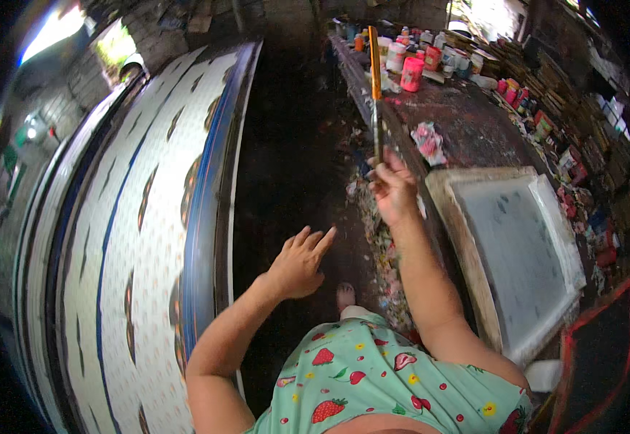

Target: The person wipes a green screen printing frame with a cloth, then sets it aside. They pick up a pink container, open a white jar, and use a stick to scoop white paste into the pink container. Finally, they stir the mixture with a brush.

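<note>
My right hand (393,187) is raised at the centre right, its fingers closed on the lower end of a long thin tool (376,81) with an orange upper part and a dark lower part, held upright. The exact kind of tool cannot be told. My left hand (301,263) hangs over the dark floor with its fingers apart and nothing in it. To its left stretches a long printing table covered with white patterned fabric (147,217), with a blue strip along its near edge. A framed screen (515,260) lies on the right, beside my right forearm.
On the dark stained table (467,130) to the right stand several paint containers, among them a pink tub (412,74). A crumpled stained cloth (429,142) lies nearer. Scraps litter the floor along that table. A red-edged frame (600,347) leans at the lower right.
</note>
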Demonstrator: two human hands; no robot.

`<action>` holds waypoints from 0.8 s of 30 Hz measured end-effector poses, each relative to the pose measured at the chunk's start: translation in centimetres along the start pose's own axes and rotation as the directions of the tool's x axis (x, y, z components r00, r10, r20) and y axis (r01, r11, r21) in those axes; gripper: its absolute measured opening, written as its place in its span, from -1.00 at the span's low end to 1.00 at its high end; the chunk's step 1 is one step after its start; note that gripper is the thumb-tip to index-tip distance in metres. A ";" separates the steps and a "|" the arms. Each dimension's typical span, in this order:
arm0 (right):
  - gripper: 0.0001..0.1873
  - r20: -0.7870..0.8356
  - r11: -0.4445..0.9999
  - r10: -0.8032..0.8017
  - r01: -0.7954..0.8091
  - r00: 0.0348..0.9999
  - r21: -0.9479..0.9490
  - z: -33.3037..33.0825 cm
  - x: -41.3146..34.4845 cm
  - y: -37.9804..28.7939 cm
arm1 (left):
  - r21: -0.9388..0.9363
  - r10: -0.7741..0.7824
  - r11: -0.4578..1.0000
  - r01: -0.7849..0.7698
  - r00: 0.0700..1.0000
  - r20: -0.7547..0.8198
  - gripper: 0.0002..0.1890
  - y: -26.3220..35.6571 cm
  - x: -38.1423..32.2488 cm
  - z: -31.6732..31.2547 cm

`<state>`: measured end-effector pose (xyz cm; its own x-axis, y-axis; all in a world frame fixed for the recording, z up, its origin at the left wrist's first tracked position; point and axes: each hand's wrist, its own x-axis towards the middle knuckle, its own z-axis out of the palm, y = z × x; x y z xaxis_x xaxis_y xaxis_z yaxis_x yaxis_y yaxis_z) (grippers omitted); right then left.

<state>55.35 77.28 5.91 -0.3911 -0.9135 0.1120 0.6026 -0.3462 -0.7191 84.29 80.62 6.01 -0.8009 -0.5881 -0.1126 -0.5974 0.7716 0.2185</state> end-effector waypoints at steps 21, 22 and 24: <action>-0.53 -0.158 0.872 -0.317 0.222 0.935 -0.436 -3.2 54.6 -1.7 | -0.149 -0.088 0.988 0.046 0.954 -0.286 0.27 -41.3 51.3 -15.5; -0.53 -0.182 0.859 -0.342 0.228 0.922 -0.458 -3.8 55.8 -2.1 | -0.164 -0.063 0.986 0.010 0.945 -0.322 0.27 -42.3 55.3 -16.4; -0.53 -0.194 0.816 -0.402 0.254 0.895 -0.519 -4.5 57.5 -2.9 | -0.144 -0.005 0.988 -0.058 0.915 -0.404 0.21 -43.3 62.8 -18.5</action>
<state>28.01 26.69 11.34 -0.7272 -0.6369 0.2558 0.0316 -0.4034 -0.9145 60.62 5.76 7.40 -0.7127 -0.6400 0.2871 -0.5380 0.7614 0.3617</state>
